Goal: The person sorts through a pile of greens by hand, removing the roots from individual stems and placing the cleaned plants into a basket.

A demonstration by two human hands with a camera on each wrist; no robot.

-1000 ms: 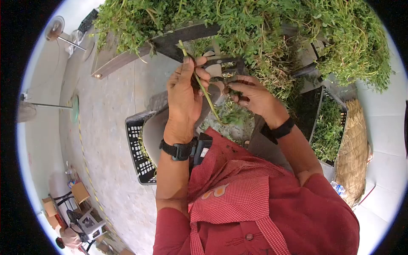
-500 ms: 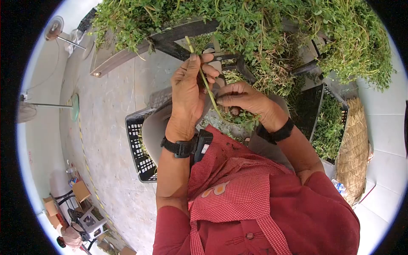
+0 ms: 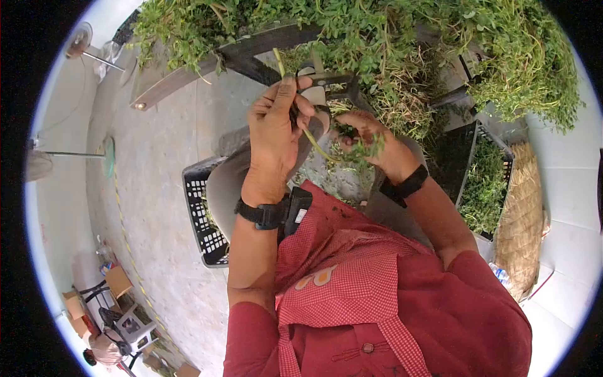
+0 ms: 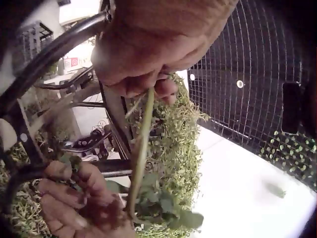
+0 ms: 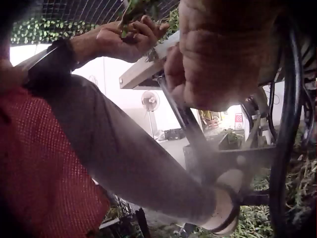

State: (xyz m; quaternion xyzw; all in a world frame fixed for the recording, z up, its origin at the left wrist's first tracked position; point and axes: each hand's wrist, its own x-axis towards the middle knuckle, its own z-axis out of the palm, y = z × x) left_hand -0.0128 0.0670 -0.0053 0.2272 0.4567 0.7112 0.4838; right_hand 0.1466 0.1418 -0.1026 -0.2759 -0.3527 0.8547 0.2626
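My left hand (image 3: 273,135) pinches a long green stem (image 3: 320,149) between thumb and fingers, its bare end sticking up past the thumb. In the left wrist view, the stem (image 4: 141,148) hangs down to broad green leaves (image 4: 163,203). Beside this leafy end is my right hand (image 3: 386,151), palm turned up, with curled fingers around small dark leaves (image 4: 72,162). The right wrist view shows my left hand (image 5: 126,42) with greenery at its fingers, while my right hand (image 5: 223,59) fills the upper part.
Heaped greens (image 3: 377,31) cover the dark-edged table ahead, with stems hanging down. A black crate (image 3: 201,213) stands at the left, and another crate of greens (image 3: 483,188) at the right beside a rolled straw mat (image 3: 520,220). Standing fans are at the far left.
My right hand has drawn back from the stem and turned palm up, with leaves at its fingers. My left hand keeps its hold on the stem, moving slightly.
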